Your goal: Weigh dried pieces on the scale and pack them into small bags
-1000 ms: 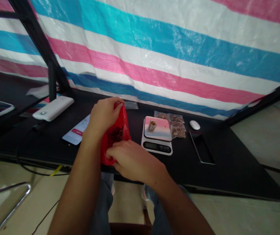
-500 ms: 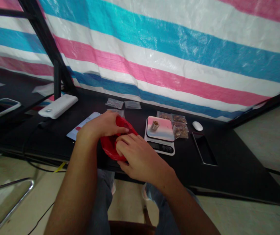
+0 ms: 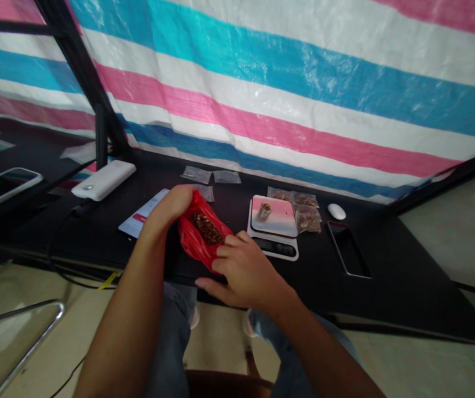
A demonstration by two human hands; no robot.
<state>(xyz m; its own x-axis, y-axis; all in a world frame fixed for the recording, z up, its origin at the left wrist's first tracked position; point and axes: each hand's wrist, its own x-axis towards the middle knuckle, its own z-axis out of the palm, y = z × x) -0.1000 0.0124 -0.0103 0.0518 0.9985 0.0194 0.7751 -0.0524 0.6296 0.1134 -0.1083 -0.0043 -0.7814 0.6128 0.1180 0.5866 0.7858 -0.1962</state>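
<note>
A red plastic bag [image 3: 193, 240] lies spread at the table's near side, its mouth showing small brown dried pieces [image 3: 207, 228]. My left hand [image 3: 179, 200] holds the bag's far left side, its fingers mostly hidden behind the plastic. At the right rim, the fingers of my right hand [image 3: 243, 268] curl over the bag, while the thumb sticks out toward the table edge. Just right of the bag is a white kitchen scale [image 3: 276, 246]. On its plate stands a small metal cup [image 3: 264, 210] with brown pieces in it.
Filled clear bags [image 3: 307, 218] lie behind the scale's right side; flat clear bags [image 3: 226, 177] are at the back. A white mouse [image 3: 337, 211] and dark phone [image 3: 349, 249] are rightward. Leftward lie a phone with a lit screen [image 3: 140, 218] and a white device [image 3: 103, 179].
The bag's mouth has opened wider, uncovering the brown pieces. My right hand has shifted from inside the mouth to the right rim, and my left hand has moved slightly up and back.
</note>
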